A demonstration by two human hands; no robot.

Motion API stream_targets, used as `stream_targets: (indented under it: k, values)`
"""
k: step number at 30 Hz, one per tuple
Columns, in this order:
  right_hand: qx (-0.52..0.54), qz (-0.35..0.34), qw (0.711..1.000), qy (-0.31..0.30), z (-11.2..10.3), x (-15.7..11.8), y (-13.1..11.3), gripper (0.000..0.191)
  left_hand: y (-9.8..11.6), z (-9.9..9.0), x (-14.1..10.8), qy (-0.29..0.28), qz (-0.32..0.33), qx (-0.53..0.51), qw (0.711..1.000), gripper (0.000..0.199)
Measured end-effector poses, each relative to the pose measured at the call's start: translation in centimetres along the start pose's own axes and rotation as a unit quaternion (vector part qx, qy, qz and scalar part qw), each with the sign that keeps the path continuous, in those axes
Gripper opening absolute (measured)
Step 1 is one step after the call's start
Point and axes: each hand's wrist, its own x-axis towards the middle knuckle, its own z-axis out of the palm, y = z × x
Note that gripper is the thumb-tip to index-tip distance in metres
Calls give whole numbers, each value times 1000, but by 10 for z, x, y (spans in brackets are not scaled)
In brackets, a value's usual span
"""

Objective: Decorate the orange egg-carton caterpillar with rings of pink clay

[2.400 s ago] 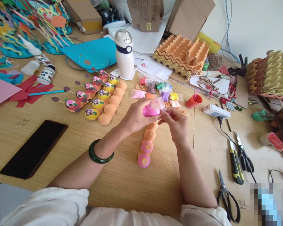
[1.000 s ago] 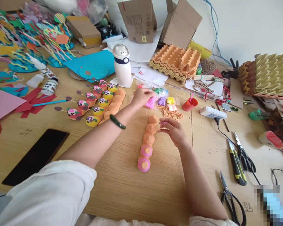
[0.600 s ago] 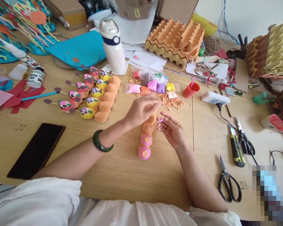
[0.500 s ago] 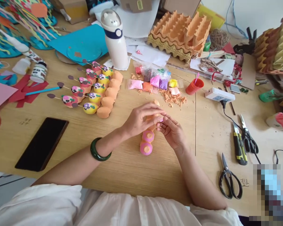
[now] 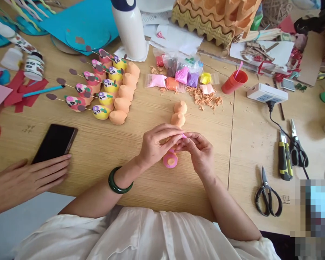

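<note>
Between the fingertips of both my hands is a small bit of pink modelling clay (image 5: 183, 136). My left hand (image 5: 157, 143), with a dark green bangle (image 5: 120, 180) on its wrist, pinches it from the left. From the right, my right hand (image 5: 199, 148) pinches it with thumb and forefinger. Under my hands lies a strip of orange egg-carton cups (image 5: 178, 119). Its near cup (image 5: 170, 160) carries a pink ring around an orange top; my fingers hide the strip's middle.
Another person's hand (image 5: 46, 172) lies beside a phone (image 5: 56, 142). Decorated cups (image 5: 100, 112) stand in rows at left. Clay packets (image 5: 182, 75), a red cup (image 5: 234, 82), a power strip (image 5: 267, 93), a cutter (image 5: 285, 159) and scissors (image 5: 268, 195) lie around. Egg trays (image 5: 203, 25) are stacked behind.
Another person's hand has come in from the left, beside the phone. The view has tilted downward. My hands have shifted slightly towards me over the strip, still pinching the pink clay.
</note>
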Motion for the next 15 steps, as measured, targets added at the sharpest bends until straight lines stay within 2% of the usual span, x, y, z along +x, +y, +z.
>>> stream_targets:
  k: [7,15]
  values:
    - [27,22,999,-2,-4,-3,4,33,4,3,-4,-53,26,-19,998,24]
    - [-24,4,1000,-11,-8,-7,4,35,8,2,-6,-48,-7,-18,999,19]
